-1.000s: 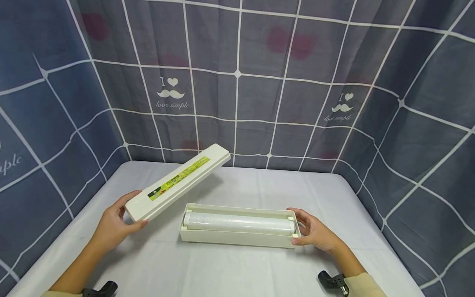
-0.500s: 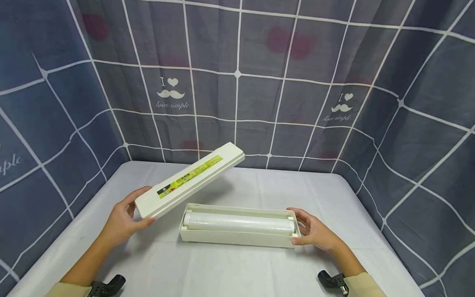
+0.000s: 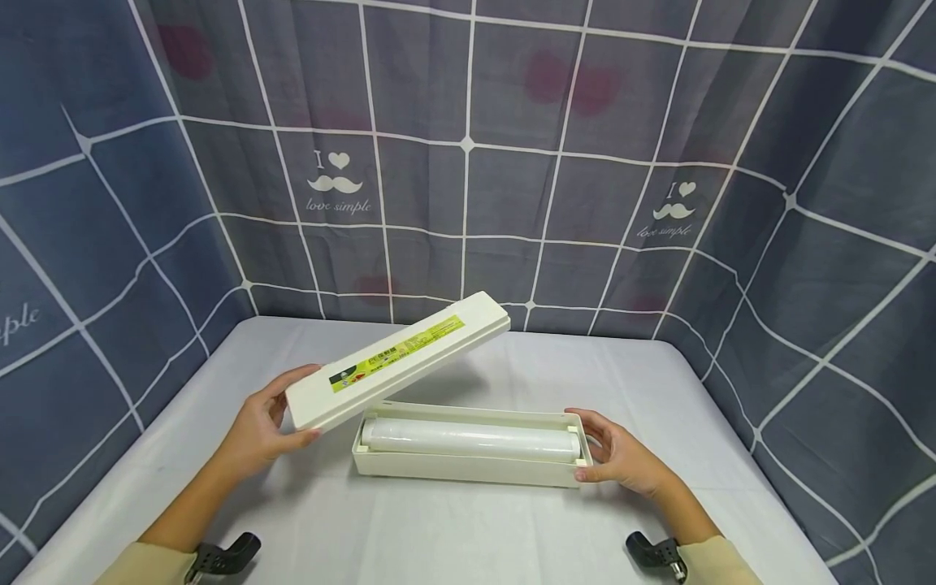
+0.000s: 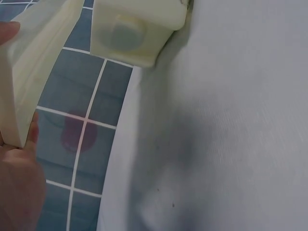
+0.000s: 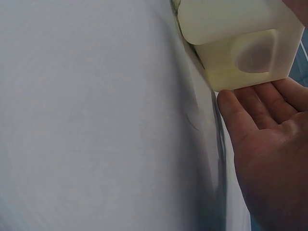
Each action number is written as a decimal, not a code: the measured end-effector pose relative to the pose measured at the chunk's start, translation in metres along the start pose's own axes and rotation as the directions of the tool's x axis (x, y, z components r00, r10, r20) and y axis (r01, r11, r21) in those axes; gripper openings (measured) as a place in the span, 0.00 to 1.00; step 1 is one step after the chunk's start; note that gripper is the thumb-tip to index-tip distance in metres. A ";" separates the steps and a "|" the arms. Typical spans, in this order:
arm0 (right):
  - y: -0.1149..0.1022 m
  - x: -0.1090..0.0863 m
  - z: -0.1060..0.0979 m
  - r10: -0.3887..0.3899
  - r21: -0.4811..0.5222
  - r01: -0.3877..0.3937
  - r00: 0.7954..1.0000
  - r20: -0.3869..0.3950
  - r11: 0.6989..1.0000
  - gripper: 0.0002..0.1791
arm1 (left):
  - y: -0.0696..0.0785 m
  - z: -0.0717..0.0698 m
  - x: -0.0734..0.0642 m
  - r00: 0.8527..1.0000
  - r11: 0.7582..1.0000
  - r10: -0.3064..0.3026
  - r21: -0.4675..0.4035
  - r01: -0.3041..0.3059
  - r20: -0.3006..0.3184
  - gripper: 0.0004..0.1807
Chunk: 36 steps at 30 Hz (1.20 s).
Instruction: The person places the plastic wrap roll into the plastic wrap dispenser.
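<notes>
A long cream box [image 3: 468,469] lies on the table with a roll of plastic wrap [image 3: 471,439] inside it. My right hand [image 3: 621,457] grips the box's right end between thumb and fingers; the right wrist view shows the fingers [image 5: 262,103] against the box's end wall [image 5: 255,53]. My left hand [image 3: 256,426] holds the left end of the matching cream lid [image 3: 402,357], which has a green and yellow label. The lid is tilted, its far right end raised, above and behind the box's left part. In the left wrist view the lid's hollow underside [image 4: 36,62] shows.
A white cloth [image 3: 468,536] covers the table. Blue-grey curtains [image 3: 512,195] with white grid lines stand behind it and at both sides. Black wrist mounts [image 3: 228,554] sit at both sleeves.
My left hand has carried the lid to the right, so that it now overlaps the box's back left corner in the head view. My right hand and the box have stayed put.
</notes>
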State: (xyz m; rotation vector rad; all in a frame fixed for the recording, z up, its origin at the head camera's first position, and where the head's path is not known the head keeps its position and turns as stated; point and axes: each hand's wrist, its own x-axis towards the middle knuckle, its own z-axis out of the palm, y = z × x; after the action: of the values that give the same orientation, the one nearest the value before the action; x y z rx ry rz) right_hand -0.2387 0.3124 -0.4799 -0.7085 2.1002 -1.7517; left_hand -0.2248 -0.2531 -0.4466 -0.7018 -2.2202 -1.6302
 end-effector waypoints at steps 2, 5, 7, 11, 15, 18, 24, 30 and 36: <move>0.000 0.000 0.000 -0.003 0.000 0.003 1.000 0.002 1.000 0.56 | 0.001 0.003 0.002 1.000 1.000 0.005 -0.010 -0.005 0.008 0.50; -0.001 0.000 0.001 -0.002 0.002 0.002 1.000 0.007 1.000 0.57 | 0.002 0.007 0.005 1.000 0.999 0.017 -0.027 -0.016 0.021 0.49; -0.002 -0.001 0.001 0.001 0.004 -0.001 1.000 0.009 1.000 0.57 | 0.003 0.010 0.007 0.999 0.999 0.021 -0.035 -0.020 0.029 0.49; -0.002 0.000 0.001 0.005 0.000 -0.005 1.000 0.006 1.000 0.57 | 0.006 0.015 0.009 0.999 0.999 0.003 -0.034 -0.001 0.049 0.49; -0.002 0.000 0.000 0.008 -0.005 -0.008 1.000 0.004 1.000 0.57 | 0.007 0.020 0.008 0.996 0.999 -0.017 -0.030 0.020 0.083 0.49; -0.002 0.001 0.000 0.005 -0.010 -0.005 1.000 0.007 1.000 0.57 | 0.008 0.026 0.009 0.994 0.999 0.002 -0.049 0.004 0.110 0.49; -0.004 0.000 0.001 -0.028 -0.047 0.028 1.000 0.003 0.998 0.56 | 0.012 0.035 0.012 0.988 0.992 0.042 -0.120 -0.024 0.149 0.50; -0.004 0.000 0.000 -0.029 -0.051 0.029 1.000 0.003 0.998 0.56 | 0.009 0.040 0.014 0.985 0.991 0.053 -0.128 -0.032 0.163 0.50; -0.003 0.000 -0.003 -0.034 -0.065 0.035 0.999 0.007 0.997 0.55 | 0.009 0.043 0.014 0.983 0.990 0.049 -0.137 -0.025 0.178 0.50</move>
State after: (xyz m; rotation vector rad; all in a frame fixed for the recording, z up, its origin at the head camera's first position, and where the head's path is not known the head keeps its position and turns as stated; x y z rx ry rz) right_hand -0.2402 0.3144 -0.4765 -0.7709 2.1626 -1.7034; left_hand -0.2294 -0.2068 -0.4455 -0.9564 -2.2184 -1.7740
